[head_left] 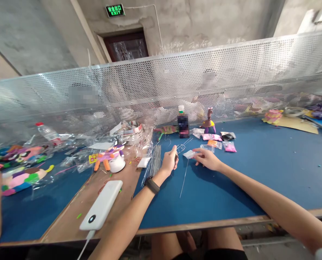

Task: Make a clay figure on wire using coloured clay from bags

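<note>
My left hand (169, 161), with a black band on the wrist, is closed in a pinch around a thin bent wire (183, 177) that runs from a twisted wire shape near my fingers down over the blue table (258, 169). My right hand (207, 159) rests beside it, fingers pressed on a small clear bag of white clay (189, 154). Both hands are close together, just in front of several small bags of coloured clay (217, 139).
A bundle of straight wires (153, 164) lies left of my hands. A white power bank (101, 206) sits on a brown board. A dark bottle (183, 122), a purple figure (209, 122), a pink and orange figure (109, 156) and plastic wrappers stand behind. A perforated metal screen (161, 86) closes the back.
</note>
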The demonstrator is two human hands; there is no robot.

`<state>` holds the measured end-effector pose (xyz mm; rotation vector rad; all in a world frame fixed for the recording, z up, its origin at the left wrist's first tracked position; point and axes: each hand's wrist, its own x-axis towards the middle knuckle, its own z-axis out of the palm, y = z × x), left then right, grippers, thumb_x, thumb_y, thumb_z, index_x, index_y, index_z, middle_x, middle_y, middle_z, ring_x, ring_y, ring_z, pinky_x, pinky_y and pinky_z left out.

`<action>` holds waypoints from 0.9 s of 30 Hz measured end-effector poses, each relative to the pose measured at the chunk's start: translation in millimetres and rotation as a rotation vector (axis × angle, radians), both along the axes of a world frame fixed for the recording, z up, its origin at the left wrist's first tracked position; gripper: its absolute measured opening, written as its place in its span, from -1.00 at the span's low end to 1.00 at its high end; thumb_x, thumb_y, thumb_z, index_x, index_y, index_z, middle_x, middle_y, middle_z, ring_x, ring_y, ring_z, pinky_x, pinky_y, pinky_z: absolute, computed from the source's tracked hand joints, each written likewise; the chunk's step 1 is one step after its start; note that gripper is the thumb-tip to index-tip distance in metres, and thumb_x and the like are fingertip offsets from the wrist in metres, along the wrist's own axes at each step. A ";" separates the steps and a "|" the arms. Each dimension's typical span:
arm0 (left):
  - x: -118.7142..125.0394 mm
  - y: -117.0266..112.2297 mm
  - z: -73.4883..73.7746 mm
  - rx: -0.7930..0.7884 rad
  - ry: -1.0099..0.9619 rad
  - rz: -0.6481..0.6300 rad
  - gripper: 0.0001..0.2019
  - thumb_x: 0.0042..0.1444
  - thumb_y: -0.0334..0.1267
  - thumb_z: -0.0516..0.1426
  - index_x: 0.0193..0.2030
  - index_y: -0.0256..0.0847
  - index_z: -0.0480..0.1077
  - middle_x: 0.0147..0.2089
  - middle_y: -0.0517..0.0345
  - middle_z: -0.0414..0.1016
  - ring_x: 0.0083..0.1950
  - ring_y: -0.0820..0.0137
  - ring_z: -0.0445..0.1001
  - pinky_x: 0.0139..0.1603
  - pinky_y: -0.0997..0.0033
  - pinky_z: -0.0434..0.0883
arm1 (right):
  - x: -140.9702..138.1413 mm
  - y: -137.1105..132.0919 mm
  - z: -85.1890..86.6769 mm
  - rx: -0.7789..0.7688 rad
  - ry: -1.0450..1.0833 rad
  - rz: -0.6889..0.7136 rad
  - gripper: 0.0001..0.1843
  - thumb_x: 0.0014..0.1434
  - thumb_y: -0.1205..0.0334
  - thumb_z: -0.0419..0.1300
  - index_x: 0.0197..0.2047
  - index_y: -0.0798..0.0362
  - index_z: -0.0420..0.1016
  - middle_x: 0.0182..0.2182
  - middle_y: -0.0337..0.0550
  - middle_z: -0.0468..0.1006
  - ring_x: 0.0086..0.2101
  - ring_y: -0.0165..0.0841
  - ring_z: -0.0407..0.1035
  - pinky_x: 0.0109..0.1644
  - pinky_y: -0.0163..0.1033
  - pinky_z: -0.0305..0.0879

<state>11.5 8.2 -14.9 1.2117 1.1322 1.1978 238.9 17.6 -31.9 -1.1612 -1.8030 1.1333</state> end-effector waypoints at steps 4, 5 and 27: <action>3.2 -6.7 -1.2 0.313 0.381 -0.010 -0.40 0.31 0.22 0.08 -0.62 -0.16 0.23 -0.62 0.22 0.25 -0.53 0.43 0.26 -0.45 0.41 0.17 | -3.8 -4.6 3.1 0.046 -0.048 -0.087 -0.77 0.30 0.16 0.25 -0.02 0.05 0.53 -0.10 -0.05 0.73 -0.35 -0.28 0.66 -0.46 -0.32 0.48; 3.8 -8.2 -1.1 0.372 0.435 -0.038 -0.47 0.32 0.16 0.09 -0.56 -0.16 0.34 -0.58 0.21 0.31 -0.49 0.40 0.30 -0.38 0.41 0.20 | -4.1 -5.5 3.9 0.055 -0.052 -0.111 -0.78 0.28 0.12 0.27 -0.06 0.05 0.54 -0.12 -0.05 0.73 -0.35 -0.27 0.66 -0.44 -0.31 0.49; 9.2 -19.1 -3.4 0.514 0.607 -0.238 -0.86 0.31 -0.18 0.15 -0.16 -0.10 0.54 -0.33 0.12 0.65 -0.31 0.29 0.59 -0.19 0.39 0.38 | -7.8 -13.6 12.5 0.264 -0.012 -0.245 -0.61 0.24 0.10 0.21 0.12 -0.05 0.38 -0.41 -0.28 0.70 -0.40 -0.23 0.63 -0.17 -0.14 0.50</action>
